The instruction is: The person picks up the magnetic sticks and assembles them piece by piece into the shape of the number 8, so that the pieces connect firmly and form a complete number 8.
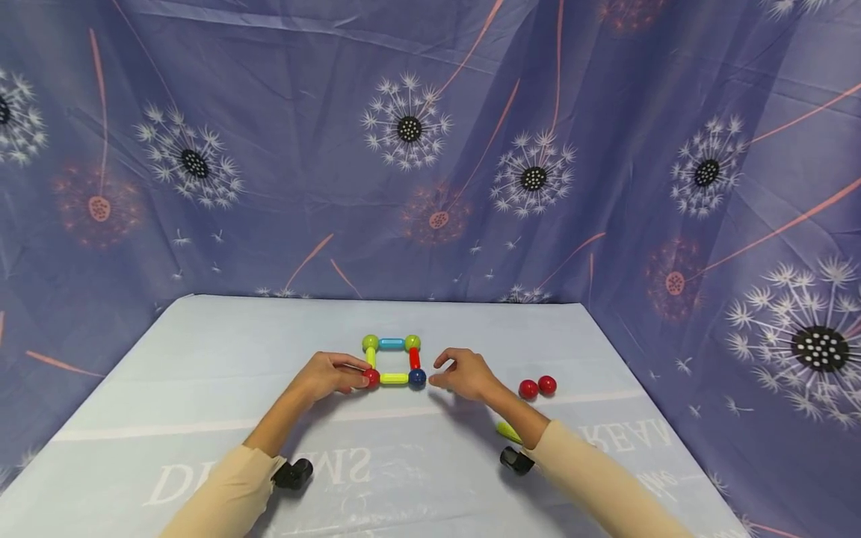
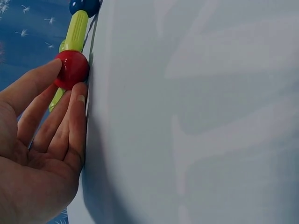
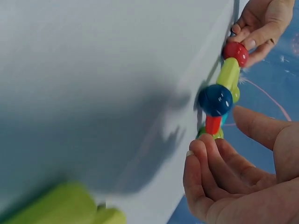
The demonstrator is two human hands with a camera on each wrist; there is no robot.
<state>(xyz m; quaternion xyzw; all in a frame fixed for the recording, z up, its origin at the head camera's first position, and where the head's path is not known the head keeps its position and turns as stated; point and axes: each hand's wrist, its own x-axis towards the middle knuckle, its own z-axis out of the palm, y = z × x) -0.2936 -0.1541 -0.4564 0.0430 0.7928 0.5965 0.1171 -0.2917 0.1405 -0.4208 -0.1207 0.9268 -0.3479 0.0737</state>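
A square of toy rods and balls lies on the cloth-covered table. Its corners are a red ball (image 1: 372,378), a dark blue ball (image 1: 417,378) and two green balls (image 1: 371,342). Yellow-green rods (image 1: 394,379) form the front and left sides, a light blue rod (image 1: 392,344) the back, a red rod (image 1: 414,359) the right. My left hand (image 1: 331,375) pinches the red corner ball between thumb and fingers, as the left wrist view shows. Just right of the blue ball, my right hand (image 1: 466,374) has its fingers loosely bent, holding nothing; a small gap separates them from the ball.
Two loose red balls (image 1: 537,387) sit on the right of the table (image 1: 222,351). A yellow-green rod (image 1: 508,431) lies partly hidden behind the right forearm. Behind the table hangs a blue-purple curtain (image 1: 303,187) with dandelion prints.
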